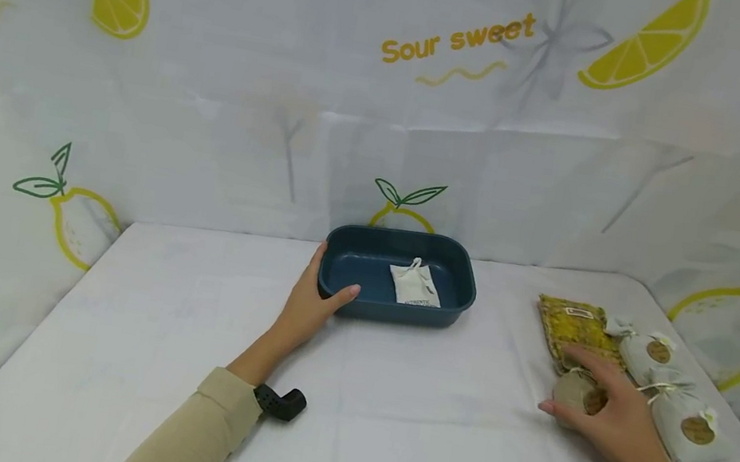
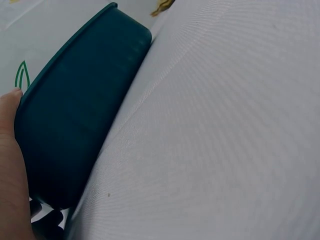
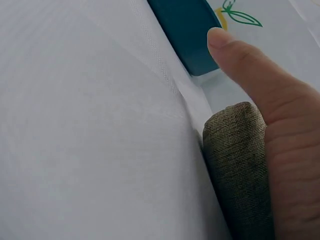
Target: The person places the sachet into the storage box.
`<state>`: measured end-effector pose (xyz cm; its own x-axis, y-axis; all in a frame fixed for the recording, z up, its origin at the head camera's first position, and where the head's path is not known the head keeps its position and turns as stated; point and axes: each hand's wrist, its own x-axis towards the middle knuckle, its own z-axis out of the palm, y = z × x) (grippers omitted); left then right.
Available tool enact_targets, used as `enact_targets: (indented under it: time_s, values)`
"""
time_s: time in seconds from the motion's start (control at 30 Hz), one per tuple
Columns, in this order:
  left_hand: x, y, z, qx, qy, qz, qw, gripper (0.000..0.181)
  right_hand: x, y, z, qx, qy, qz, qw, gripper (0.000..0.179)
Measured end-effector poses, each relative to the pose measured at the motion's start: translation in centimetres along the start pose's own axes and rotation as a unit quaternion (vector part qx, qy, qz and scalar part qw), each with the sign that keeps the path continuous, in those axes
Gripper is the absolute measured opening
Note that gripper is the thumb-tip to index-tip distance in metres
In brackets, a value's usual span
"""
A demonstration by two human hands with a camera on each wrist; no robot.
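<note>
A dark blue-green rectangular tub (image 1: pixel 393 314) stands at the back middle of the table. My left hand (image 1: pixel 309 304) grips its left end, thumb at the front rim and fingers along the side. Inside lies a small white drawstring sachet (image 1: pixel 415 287) with dark lettering. On the right, my right hand (image 1: pixel 626 421) is over a small olive-beige cloth sachet (image 1: pixel 571 391), thumb and fingers spread around it. The right wrist view shows the thumb straight, apart from the sachet's coarse-woven side (image 3: pixel 235 160). Part of that sachet is hidden under the hand.
Behind the right hand lies a yellow patterned packet (image 1: pixel 573 328). Two white drawstring sachets with round brown labels, one farther back (image 1: pixel 648 354) and one nearer (image 1: pixel 690 431), lie near the table's right edge. A lemon-printed cloth (image 1: pixel 235 121) hangs behind the white table (image 1: pixel 411 431).
</note>
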<state>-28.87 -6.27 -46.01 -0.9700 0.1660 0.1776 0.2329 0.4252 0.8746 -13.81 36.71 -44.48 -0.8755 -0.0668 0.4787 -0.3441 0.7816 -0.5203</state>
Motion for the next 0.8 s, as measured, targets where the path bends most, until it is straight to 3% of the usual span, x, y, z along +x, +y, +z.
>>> enact_targets:
  time_s: [0.13, 0.27, 0.4, 0.8]
  values:
    - [0.0, 0.2, 0.2, -0.001, -0.002, 0.004, 1.0, 0.102, -0.6, 0.8, 0.3, -0.015, 0.007, -0.024, 0.9996, 0.086]
    - [-0.1, 0.3, 0.3, 0.0, 0.002, 0.008, 1.0, 0.103, -0.5, 1.0, 0.7, -0.011, 0.036, -0.058, 0.9976, 0.063]
    - [-0.1, 0.2, 0.4, -0.001, -0.002, 0.008, 1.0, 0.102, -0.5, 1.2, 1.0, -0.02, 0.06, -0.046, 0.997, 0.046]
    - [-0.1, 0.3, -0.1, 0.011, 0.002, -0.007, 0.9999, 0.1, 0.2, 1.2, 0.9, -0.011, 0.113, -0.035, 0.9929, 0.038]
